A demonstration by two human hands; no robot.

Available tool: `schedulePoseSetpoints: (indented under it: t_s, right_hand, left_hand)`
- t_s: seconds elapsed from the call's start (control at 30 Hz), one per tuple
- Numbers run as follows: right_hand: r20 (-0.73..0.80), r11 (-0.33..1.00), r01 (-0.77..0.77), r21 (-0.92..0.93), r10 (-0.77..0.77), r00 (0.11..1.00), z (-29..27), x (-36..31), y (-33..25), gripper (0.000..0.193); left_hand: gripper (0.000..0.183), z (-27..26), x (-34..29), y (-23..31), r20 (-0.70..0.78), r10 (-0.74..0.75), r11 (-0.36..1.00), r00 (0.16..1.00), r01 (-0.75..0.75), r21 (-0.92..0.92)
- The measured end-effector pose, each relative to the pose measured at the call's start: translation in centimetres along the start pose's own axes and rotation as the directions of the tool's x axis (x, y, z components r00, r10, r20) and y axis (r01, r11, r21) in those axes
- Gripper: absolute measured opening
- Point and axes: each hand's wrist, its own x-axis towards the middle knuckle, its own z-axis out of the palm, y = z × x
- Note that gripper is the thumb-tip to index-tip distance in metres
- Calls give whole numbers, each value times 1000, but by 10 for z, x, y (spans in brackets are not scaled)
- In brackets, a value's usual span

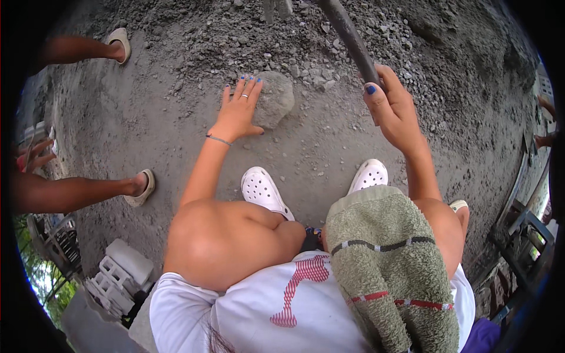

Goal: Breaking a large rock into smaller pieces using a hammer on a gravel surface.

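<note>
My left hand (238,113) is open with its fingers spread, its fingertips at the left side of a large rounded grey stone (275,101). Whether the palm presses on the stone or the ground I cannot tell. My right hand (393,112) is wrapped round the lower end of a dark, slightly curved tool handle (350,38). That handle rises to the upper edge, where its far end is cut off. Left of it, a grey metal piece (278,9) with blunt prongs shows at the top edge; how it joins the handle is out of sight.
Crushed gravel (247,41) lies heaped beyond the stone. Another person's legs (88,187) in beige clogs stand at left. Hollow concrete blocks (115,282) sit at lower left, a dark metal frame (521,241) at right. A green towel (388,259) hangs over my right thigh.
</note>
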Motion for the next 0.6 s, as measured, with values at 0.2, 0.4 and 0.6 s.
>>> schedulePoseSetpoints:
  t_s: [0.2, 0.4, 0.6]
  right_hand:
    - [74, 935, -96, -340, 129, 989, 60, -7, 75, 23]
    - [108, 831, -203, -518, 299, 948, 40, -6, 116, 25]
    - [43, 955, -156, -251, 172, 984, 11, -6, 23, 23]
  left_hand:
    - [66, 12, -5, 26, -151, -209, 977, 966, 213, 8]
    - [62, 21, 13, 34, -99, -177, 978, 979, 187, 97]
    - [63, 18, 15, 31, -112, -184, 980, 977, 190, 50]
